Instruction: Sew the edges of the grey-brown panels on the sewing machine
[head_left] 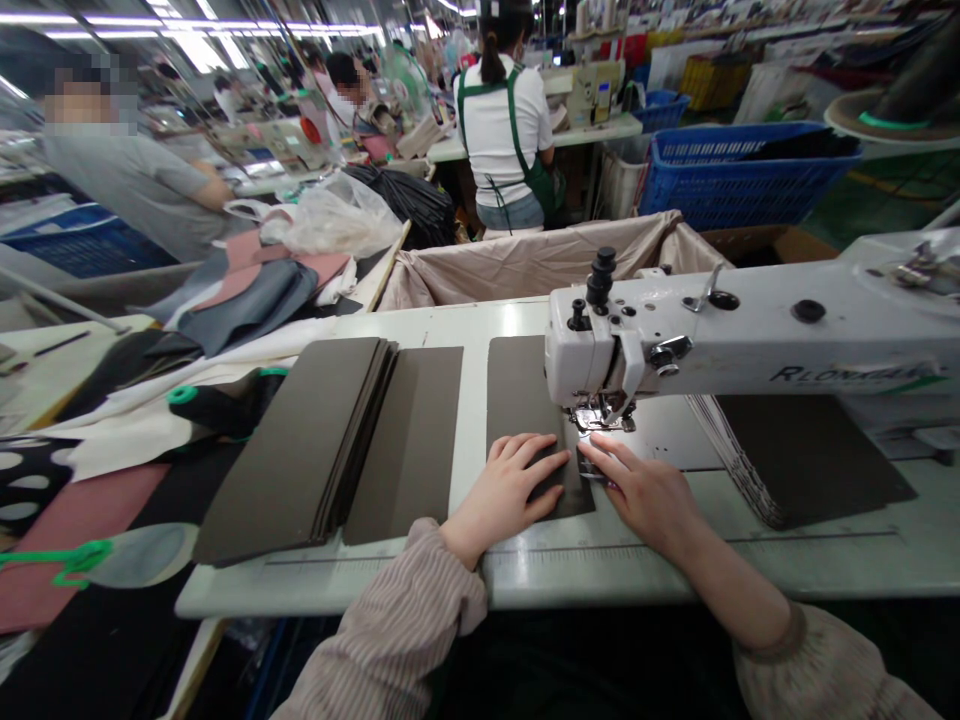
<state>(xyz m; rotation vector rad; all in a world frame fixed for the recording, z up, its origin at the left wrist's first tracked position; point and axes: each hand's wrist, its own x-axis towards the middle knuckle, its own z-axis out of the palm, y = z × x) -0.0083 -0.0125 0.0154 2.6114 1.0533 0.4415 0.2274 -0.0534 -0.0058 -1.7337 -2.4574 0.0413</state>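
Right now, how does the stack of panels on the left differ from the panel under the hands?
The left stack is many panels, fanned at one edge; the panel under the hands is a single flat sheet. The stack lies untouched, while the left hand and right hand press the single panel by the needle. Both are dark grey-brown rectangles.

One piece of lettering can be read: on the near side of the long white arm of the industrial sewing machine (pixel 750 345), at the right of the scene, dark slanted capitals begin "RLONG"; the letters that follow blur out, and a green stroke runs beneath their right end. Along the near edge of the white sewing table (pixel 465 330) a printed ruler scale (pixel 570 548) with fine tick marks and small numerals shows between the two forearms, but the figures are too small to make out. No other text is legible.
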